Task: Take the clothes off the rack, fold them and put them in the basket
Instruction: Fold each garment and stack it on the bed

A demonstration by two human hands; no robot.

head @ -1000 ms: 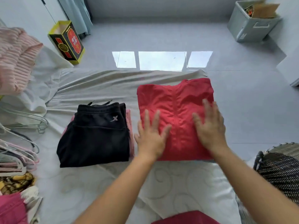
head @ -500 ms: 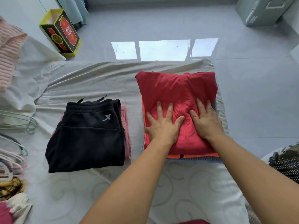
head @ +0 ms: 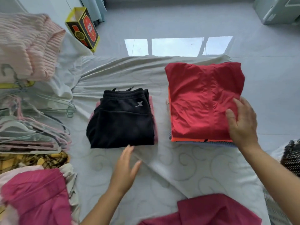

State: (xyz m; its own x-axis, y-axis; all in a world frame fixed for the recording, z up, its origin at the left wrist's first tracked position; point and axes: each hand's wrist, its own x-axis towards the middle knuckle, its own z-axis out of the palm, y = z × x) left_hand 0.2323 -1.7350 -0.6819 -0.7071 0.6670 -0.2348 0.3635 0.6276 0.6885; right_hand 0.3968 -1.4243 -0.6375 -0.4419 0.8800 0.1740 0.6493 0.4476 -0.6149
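Red fabric, a folded garment, tops a stack of folded clothes on a pale sheet-covered bed. Orange and blue-grey layers show along the stack's near edge. The person's right hand rests flat on the red garment's near right corner, its fingers straight and spread, holding nothing. The left hand hovers over the sheet with fingers extended and loosely apart, empty; just beyond its fingertips lie folded black sweatpants with a small silver X logo, stacked on a pink item whose edge peeks out. Left of that hand sits a pile of wire hangers, a pink ribbed sweater farther off, and a magenta garment nearer the person. A dark woven basket shows at the frame's edge, right of the right hand. A yellow and red box stands on the floor beyond.
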